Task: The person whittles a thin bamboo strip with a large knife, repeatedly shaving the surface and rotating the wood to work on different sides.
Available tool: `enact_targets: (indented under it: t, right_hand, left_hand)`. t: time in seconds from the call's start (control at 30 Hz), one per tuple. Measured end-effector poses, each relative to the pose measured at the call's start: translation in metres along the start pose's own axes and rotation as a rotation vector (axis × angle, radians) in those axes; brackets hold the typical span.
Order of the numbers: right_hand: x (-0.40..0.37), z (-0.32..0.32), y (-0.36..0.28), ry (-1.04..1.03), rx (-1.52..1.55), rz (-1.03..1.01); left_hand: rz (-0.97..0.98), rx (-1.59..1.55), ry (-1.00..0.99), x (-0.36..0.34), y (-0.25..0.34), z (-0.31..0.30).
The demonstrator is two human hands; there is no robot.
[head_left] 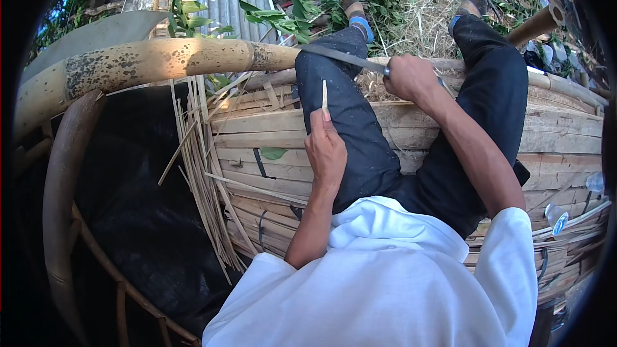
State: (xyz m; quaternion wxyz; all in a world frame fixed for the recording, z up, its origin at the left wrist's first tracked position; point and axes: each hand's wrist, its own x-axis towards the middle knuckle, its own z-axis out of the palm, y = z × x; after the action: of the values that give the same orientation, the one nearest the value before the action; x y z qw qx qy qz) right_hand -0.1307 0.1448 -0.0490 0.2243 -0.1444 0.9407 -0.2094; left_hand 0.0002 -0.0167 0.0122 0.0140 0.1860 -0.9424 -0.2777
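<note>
Both closed: left grip (326, 149) on strip (324, 95), right grip (412, 79) on knife (347, 58).

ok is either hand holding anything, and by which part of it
The left hand holds a thin, pale, bamboo-like strip by its lower end; the right hand grips a long grey metal blade by its handle end.

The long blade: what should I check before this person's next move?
1. Right hand closed around one end of the blade: ok.
2. Left hand holding the pale strip: ok.
3. Blade apart from the left hand: ok.
4. Blade clear of the left trouser leg: cannot tell; it crosses the knee in this view.
5. Sharp side turned safely: cannot tell; too small to see.
</note>
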Motion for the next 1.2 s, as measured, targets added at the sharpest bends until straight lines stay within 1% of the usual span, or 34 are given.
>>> enact_targets:
  t: [0.03, 0.07, 0.1, 0.17, 0.2, 0.27, 0.37, 0.4, 0.47, 0.5, 0.57, 0.6, 0.63, 0.7, 0.8, 0.87, 0.9, 0.97, 1.07, 1.2]
  right_hand:
    - [0.014, -0.009, 0.033, -0.027, -0.113, 0.026]
    - [0.020, -0.018, 0.049, -0.011, -0.112, 0.069]
    - [0.023, -0.030, 0.045, 0.058, -0.051, 0.085]
    - [0.029, -0.044, 0.038, 0.205, 0.166, 0.113]
    - [0.028, -0.052, 0.039, 0.220, 0.150, 0.117]
    - [0.013, -0.049, 0.029, 0.049, 0.406, 0.039]
    - [-0.006, -0.024, 0.009, 0.060, 0.372, -0.124]
    - [-0.013, -0.021, 0.001, 0.063, 0.373, -0.122]
    - [-0.020, -0.019, -0.010, 0.034, 0.296, -0.227]
    - [-0.020, -0.018, -0.012, 0.035, 0.295, -0.223]
    - [-0.018, -0.018, -0.013, 0.027, 0.252, -0.286]
    - [-0.019, -0.019, -0.014, 0.087, 0.238, -0.324]
    - [-0.020, -0.021, -0.015, 0.089, 0.240, -0.323]
    - [-0.022, -0.024, -0.020, 0.009, 0.104, -0.350]
    - [-0.022, -0.017, -0.020, -0.017, 0.123, -0.360]
    - [-0.021, -0.020, -0.021, -0.033, 0.096, -0.346]
    - [-0.020, -0.021, -0.022, -0.051, 0.070, -0.340]
    - [-0.019, -0.021, -0.023, -0.052, 0.080, -0.335]
    - [-0.017, -0.019, -0.025, -0.056, 0.068, -0.333]
    - [-0.015, -0.019, -0.023, -0.044, 0.022, -0.309]
  left_hand:
    - [-0.013, -0.061, 0.001, -0.006, 0.009, -0.006]
    - [-0.036, -0.110, -0.004, -0.013, 0.010, -0.012]
    - [-0.041, -0.102, -0.021, -0.012, 0.001, -0.007]
    - [-0.111, -0.194, -0.033, -0.002, -0.009, -0.003]
    - [-0.101, -0.214, -0.031, 0.008, -0.005, 0.001]
    - [-0.102, -0.330, -0.074, 0.010, -0.004, -0.007]
    - [-0.086, -0.367, -0.059, 0.017, -0.002, -0.005]
    - [-0.083, -0.367, -0.060, 0.018, -0.001, -0.006]
    - [-0.121, -0.418, -0.092, 0.021, 0.002, -0.004]
    - [-0.119, -0.420, -0.096, 0.020, 0.003, -0.002]
    - [-0.129, -0.526, -0.071, 0.020, 0.002, 0.003]
    - [-0.127, -0.524, -0.072, 0.020, 0.000, 0.005]
    - [-0.127, -0.515, -0.071, 0.020, -0.003, 0.007]
    - [-0.132, -0.499, -0.068, 0.020, -0.007, 0.007]
    - [-0.075, -0.476, -0.068, 0.021, -0.007, 0.010]
    - [0.013, -0.430, 0.012, 0.022, -0.007, 0.014]
    - [0.012, -0.429, 0.012, 0.022, -0.006, 0.012]
    - [-0.066, -0.442, -0.080, 0.022, -0.003, 0.006]
    - [-0.046, -0.376, -0.112, 0.021, -0.004, 0.004]
    - [-0.049, -0.287, -0.085, 0.019, -0.003, 0.006]
